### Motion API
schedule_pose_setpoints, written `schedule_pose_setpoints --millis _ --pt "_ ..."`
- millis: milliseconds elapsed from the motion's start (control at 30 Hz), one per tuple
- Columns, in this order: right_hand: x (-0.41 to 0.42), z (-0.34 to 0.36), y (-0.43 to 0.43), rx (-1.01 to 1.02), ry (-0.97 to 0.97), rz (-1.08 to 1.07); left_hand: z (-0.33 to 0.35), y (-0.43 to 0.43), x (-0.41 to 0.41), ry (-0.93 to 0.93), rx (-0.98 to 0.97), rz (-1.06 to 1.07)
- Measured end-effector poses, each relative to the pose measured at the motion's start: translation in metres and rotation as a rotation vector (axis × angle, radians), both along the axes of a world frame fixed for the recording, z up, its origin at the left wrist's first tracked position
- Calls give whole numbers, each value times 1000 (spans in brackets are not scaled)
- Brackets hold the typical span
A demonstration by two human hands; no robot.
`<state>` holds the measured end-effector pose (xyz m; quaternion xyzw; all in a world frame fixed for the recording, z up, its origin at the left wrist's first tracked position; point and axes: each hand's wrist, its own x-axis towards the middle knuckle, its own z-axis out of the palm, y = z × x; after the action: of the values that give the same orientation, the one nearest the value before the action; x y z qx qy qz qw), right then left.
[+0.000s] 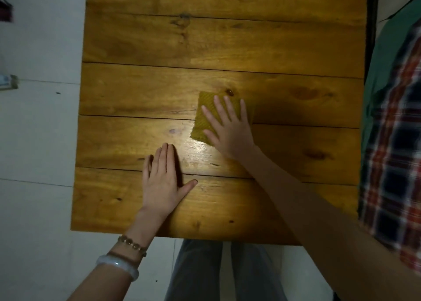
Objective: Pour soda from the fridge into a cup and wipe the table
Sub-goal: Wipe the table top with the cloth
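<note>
Head view: two flat hands on a plank table, one pressing a yellow cloth.

Seen from above, the right hand (229, 127) lies palm down on a yellow waffle-textured cloth (205, 116), its fingers straight and spread, pressing the cloth onto the wooden table (141, 45) just right of the table's middle; nothing is pinched or curled round. The cloth's left side and far corner show beyond the fingers, and a small dark knot in the wood sits just past its far edge. The left hand (163, 182) rests flat on the bare boards nearer the person, fingers straight and close together, thumb stretched out to the right, holding nothing. On the left wrist are a beaded bracelet (132, 243) and a pale bangle (118, 265). A plaid shirt (396, 141) fills the right edge, and grey trousers (196, 273) show below the table's near edge, over a pale tiled floor (36, 141).
</note>
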<state>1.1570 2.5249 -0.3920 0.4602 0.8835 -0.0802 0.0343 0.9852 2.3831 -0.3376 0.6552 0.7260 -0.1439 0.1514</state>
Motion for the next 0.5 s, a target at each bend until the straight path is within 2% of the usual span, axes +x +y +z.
schedule_pose_setpoints --millis 167,333,500 --pt "-25 -1 -21 -16 70 90 -1 -6 -1 -12 12 52" --pt "12 -2 -67 -18 114 238 3 -11 6 -25 -2 6" --pt "85 0 -68 2 19 82 -1 -9 12 -32 -27 -18"
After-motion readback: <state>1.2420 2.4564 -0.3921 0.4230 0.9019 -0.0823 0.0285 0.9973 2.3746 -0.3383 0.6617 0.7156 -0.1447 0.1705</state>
